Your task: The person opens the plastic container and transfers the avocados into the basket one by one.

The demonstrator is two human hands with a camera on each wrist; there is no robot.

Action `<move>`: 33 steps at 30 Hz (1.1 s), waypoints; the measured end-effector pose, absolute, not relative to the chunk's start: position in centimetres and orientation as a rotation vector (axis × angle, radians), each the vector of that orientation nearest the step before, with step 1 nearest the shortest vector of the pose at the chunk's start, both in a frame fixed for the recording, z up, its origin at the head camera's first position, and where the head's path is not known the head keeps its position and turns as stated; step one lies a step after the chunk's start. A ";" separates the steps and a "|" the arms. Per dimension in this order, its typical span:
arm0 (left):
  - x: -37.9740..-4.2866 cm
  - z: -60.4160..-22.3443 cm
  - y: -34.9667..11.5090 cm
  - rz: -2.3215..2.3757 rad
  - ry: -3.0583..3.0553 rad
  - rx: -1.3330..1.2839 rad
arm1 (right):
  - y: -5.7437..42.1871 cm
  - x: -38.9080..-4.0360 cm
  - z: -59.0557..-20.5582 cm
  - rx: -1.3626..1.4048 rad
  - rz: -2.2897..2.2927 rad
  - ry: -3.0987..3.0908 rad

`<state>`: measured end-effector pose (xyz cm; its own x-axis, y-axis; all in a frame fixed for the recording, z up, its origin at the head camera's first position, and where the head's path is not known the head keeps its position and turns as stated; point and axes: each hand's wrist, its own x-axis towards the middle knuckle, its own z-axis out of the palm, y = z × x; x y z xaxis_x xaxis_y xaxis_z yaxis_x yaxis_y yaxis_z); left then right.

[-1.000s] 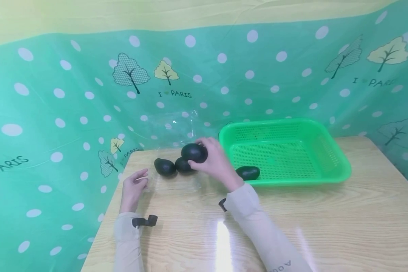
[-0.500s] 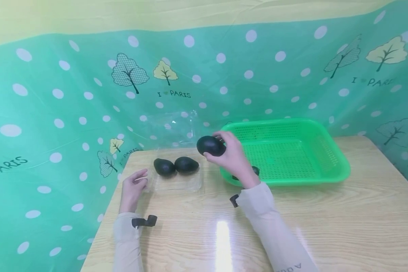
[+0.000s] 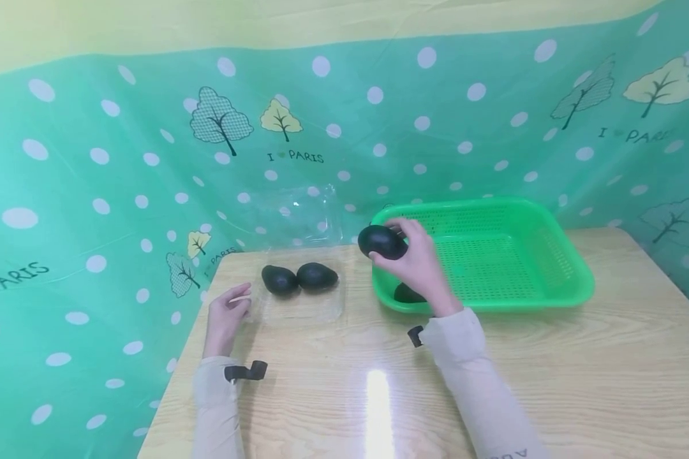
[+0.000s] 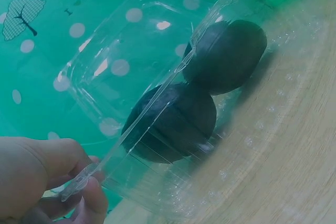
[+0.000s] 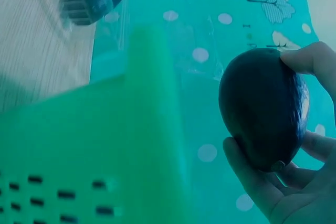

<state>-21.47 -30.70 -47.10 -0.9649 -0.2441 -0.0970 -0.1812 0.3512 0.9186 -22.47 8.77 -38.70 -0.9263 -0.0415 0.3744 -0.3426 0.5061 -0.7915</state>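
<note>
My right hand (image 3: 418, 264) grips a dark avocado (image 3: 381, 242) above the left end of the green basket (image 3: 580, 280). In the right wrist view, thumb and fingers curl round this avocado (image 5: 262, 108), clear of the basket wall (image 5: 157, 119). Two more avocados (image 3: 279, 280) lie side by side in a clear plastic clamshell box (image 3: 304, 311), whose lid stands raised at the back. With my left hand (image 3: 225, 322) I pinch the box's left rim, as the left wrist view shows at the rim corner (image 4: 79, 182). Another avocado (image 3: 407, 293) lies in the basket, partly hidden by my right hand.
A light wood table (image 3: 321, 395) carries the box on the left and the basket on the right. Behind them hangs a green dotted curtain (image 3: 379, 127). Small black devices (image 3: 247, 371) are strapped at both wrists.
My right hand has carried the avocado rightward from over the clamshell box to over the basket's left end. The left hand stays in place at the box's rim.
</note>
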 end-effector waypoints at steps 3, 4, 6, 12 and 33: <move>-21.5 -47.2 -30.6 -1.714 -2.529 0.393 | 9.4 -22.4 -38.9 0.309 1.368 -2.462; -21.5 -47.2 -30.6 -1.712 -2.529 0.392 | 9.6 -22.4 -38.9 0.308 1.365 -2.466; -21.5 -47.2 -30.6 -1.709 -2.528 0.393 | 10.0 -22.4 -39.1 0.305 1.354 -2.473; -21.6 -47.2 -30.6 -1.713 -2.530 0.391 | 10.9 -22.4 -39.8 0.255 1.290 -2.506; -21.3 -47.1 -30.4 -1.725 -2.533 0.386 | 12.8 -23.0 -42.8 0.120 1.120 -2.733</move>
<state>-21.33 -30.45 -47.08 -0.9674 -0.2342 -0.0961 -0.1752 0.3455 0.9219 -23.04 12.82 -42.76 -0.9795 -0.0045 0.2016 -0.1447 0.7121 -0.6870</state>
